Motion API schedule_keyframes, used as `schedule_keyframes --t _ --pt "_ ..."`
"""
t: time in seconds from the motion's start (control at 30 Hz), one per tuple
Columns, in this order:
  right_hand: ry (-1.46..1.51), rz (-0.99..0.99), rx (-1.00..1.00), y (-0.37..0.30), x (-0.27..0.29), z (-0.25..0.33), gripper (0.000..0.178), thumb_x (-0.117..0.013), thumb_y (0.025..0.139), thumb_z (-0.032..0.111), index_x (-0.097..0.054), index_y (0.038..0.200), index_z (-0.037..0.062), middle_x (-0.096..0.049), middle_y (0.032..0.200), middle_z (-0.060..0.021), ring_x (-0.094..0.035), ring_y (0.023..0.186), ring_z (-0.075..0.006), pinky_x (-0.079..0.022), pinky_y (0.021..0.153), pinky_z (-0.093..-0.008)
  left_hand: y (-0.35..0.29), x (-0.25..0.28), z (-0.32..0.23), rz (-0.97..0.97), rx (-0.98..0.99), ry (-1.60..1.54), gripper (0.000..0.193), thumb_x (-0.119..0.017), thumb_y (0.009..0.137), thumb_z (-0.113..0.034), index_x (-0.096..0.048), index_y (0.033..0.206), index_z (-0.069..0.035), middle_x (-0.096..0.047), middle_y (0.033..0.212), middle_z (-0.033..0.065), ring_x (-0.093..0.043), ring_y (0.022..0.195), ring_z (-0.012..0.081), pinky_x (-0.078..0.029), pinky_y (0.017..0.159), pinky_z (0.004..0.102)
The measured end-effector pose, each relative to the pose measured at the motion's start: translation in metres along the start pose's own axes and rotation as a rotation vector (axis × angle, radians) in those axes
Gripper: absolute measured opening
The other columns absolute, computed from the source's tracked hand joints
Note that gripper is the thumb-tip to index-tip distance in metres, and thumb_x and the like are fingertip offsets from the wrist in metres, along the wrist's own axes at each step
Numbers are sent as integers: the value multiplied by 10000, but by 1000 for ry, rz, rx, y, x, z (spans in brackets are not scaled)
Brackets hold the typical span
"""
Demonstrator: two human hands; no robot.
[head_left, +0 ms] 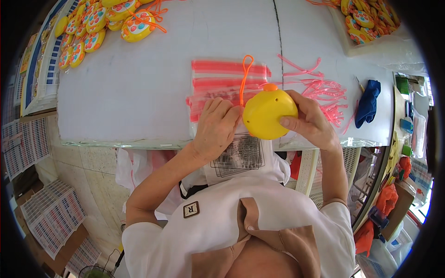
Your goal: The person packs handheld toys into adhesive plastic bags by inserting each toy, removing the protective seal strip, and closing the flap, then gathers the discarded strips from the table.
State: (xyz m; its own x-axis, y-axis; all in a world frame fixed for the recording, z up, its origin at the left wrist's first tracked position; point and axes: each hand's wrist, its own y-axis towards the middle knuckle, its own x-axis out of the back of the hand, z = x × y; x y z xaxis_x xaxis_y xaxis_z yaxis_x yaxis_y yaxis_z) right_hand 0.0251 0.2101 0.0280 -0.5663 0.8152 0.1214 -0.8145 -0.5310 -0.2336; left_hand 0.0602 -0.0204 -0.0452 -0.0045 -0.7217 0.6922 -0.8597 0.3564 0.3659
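In my right hand (311,121) is a round yellow plastic toy (264,115) with an orange knob on its top edge; its plain back with small screw holes faces up. An orange cord loop (245,76) rises beside the toy. Close against the toy's left side, my left hand (216,124) has its fingers curled together near the lower end of the cord; what they pinch is hidden. Under and beyond the hands lie clear plastic bags with pink stripes (227,69). Loose pink strips (324,90) are scattered to the right of them.
A heap of yellow toys with coloured buttons (97,21) lies at the far left of the white table (120,102). More fill a lined box (371,44) at the far right. A dark blue cloth (368,104) rests near the right edge. Printed sheets and cartons (53,215) stand below left.
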Motion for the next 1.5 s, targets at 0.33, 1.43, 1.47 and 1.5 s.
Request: schedule_keyframes --t 0.33,1.43,1.47,1.5 --pt "-78 2 -61 -4 1 -3 471 -683 874 241 -500 1208 -35 -616 937 -86 -578 846 -122 -501 750 -282 -1 18 -11 157 102 -71 450 -636 746 -1 -525 1182 -13 -532 869 92 -501 857 273 -382 822 400" --pt "-328 -165 268 16 -41 2 390 -544 948 165 -421 1275 -9 -616 752 -172 -629 601 -277 -494 568 -342 12 58 -5 -26 802 -745 123 -566 907 -85 -590 890 34 -662 894 66 -589 785 71 -463 700 212" --pt "-352 -176 239 17 -39 7 329 -556 938 167 -484 1207 -8 -611 738 -175 -614 605 -299 -481 568 -362 13 56 -1 -28 801 -745 123 -566 907 -85 -590 890 34 -662 894 66 -589 785 71 -463 700 212" --pt "-376 -187 210 18 -37 10 277 -568 928 170 -548 1139 -8 -606 724 -178 -599 609 -321 -468 567 -382 14 53 2 -34 770 -757 118 -553 910 -77 -575 877 34 -665 875 70 -598 776 76 -468 687 216"
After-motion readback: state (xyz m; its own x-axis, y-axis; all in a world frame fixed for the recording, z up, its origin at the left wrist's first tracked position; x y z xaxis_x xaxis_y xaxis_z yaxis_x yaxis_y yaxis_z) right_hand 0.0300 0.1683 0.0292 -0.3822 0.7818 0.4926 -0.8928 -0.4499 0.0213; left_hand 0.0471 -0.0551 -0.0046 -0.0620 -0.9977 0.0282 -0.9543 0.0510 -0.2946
